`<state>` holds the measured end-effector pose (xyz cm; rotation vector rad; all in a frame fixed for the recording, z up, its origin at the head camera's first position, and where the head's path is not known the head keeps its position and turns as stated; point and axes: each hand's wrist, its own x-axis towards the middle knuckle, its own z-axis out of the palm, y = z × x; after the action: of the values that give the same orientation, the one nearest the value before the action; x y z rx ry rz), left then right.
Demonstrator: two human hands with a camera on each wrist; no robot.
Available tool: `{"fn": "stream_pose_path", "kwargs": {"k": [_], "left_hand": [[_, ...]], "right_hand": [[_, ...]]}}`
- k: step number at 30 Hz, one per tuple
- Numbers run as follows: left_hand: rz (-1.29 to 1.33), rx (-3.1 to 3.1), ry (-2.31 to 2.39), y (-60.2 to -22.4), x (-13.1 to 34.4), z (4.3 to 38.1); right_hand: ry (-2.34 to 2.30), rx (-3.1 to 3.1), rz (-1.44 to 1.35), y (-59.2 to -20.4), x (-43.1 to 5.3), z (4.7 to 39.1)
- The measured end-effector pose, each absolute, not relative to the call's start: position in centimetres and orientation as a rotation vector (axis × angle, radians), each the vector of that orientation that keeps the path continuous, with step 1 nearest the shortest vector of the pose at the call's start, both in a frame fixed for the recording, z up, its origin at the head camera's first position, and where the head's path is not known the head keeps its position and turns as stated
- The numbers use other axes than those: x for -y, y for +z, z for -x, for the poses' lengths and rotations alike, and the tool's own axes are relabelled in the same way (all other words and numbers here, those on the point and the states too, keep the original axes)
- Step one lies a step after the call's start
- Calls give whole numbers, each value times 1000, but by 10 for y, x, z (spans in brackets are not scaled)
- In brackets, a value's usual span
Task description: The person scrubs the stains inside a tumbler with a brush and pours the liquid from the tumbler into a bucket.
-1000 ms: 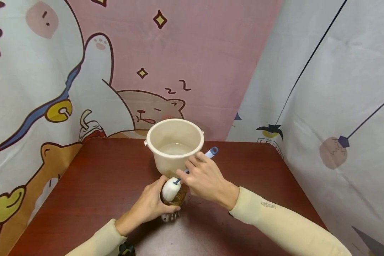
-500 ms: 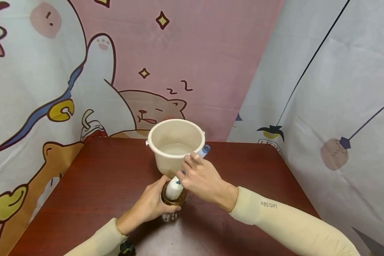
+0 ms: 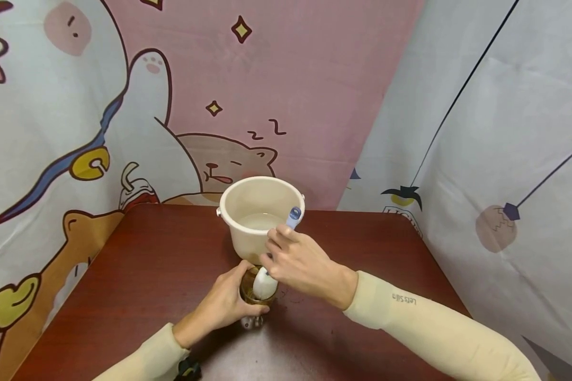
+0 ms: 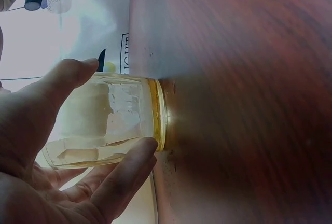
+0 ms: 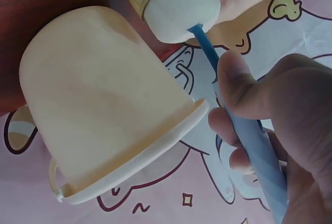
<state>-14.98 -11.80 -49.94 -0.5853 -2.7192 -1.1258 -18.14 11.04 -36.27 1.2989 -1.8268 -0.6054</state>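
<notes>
My left hand [image 3: 224,299] grips an amber-tinted glass cup [image 4: 122,112] from its left side, thumb and fingers spread round the wall. The cup's base is right at the tabletop in the left wrist view. My right hand [image 3: 300,264] holds the blue handle [image 5: 254,146] of a sponge cup brush, thumb along the shaft. The brush's white sponge head [image 5: 181,9] sits inside the cup's mouth, its upper end showing above the rim. In the head view the handle leans up and to the right, its ringed end beside the bucket's rim.
A cream bucket [image 3: 248,241] with some water inside stands just behind the cup. The dark red-brown table [image 3: 171,254] reaches back to printed cartoon curtains [image 3: 314,106] behind and on the right.
My right hand has swung the brush handle leftward and more upright. The sponge head has shifted from the cup's left side to its right. The left hand and cup hold their place.
</notes>
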Motion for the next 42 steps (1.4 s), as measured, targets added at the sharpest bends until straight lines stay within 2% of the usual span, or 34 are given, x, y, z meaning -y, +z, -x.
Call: {"fn": "stream_pose_path", "kwargs": {"k": [24,42], "left_hand": [[590,2711,-1126,-499,118,150],[545,2718,-1127,-499,117,149]], "right_hand": [[-444,2095,-1394,-362,-119,195],[-261,2126,-1193,-384,-114,189]]}}
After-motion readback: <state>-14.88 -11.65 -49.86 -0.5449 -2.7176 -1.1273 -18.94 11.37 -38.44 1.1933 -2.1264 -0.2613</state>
